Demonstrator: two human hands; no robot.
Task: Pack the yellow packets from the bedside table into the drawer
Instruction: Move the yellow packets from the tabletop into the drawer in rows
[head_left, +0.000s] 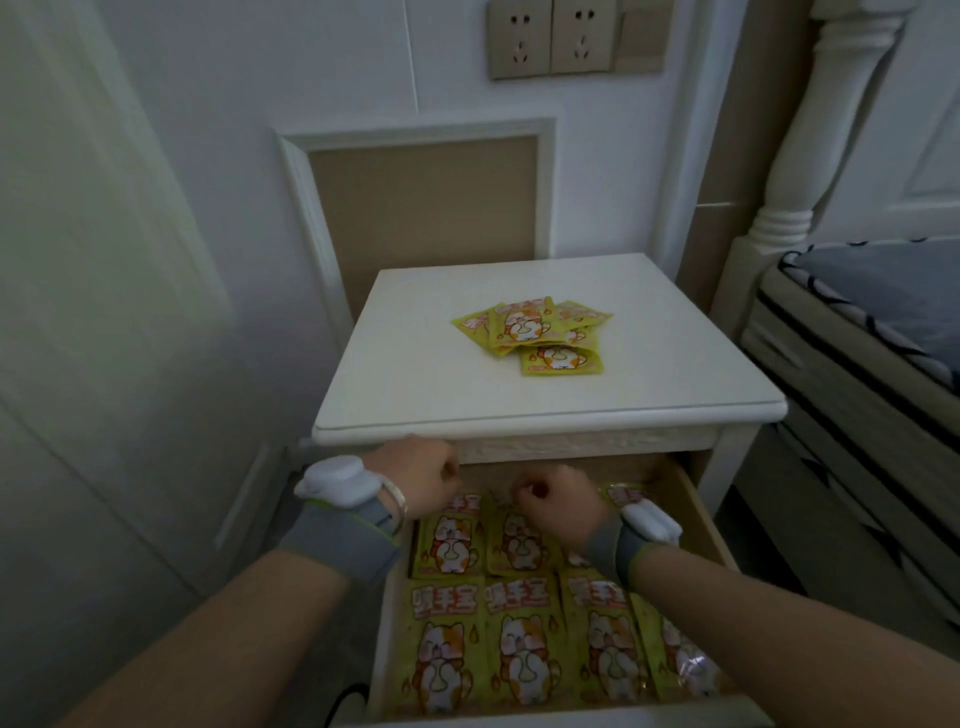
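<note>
A loose pile of several yellow packets (532, 332) with a cartoon cat print lies on the white bedside table (405, 374), right of its centre. Below it the drawer (701, 509) is pulled out, and rows of the same yellow packets in the drawer (519, 644) lie flat side by side. Both hands reach into the back of the drawer. My left hand (423, 475) is at the back left with its fingers curled and nothing visible in it. My right hand (558, 501) rests curled over the back row of packets; whether it grips one is hidden.
A white wardrobe door (104, 312) stands close on the left. A bed with a dark mattress (872, 322) and a white bedpost (810, 156) is on the right. Wall sockets (553, 39) sit above the table. Each wrist wears a grey band with a white device.
</note>
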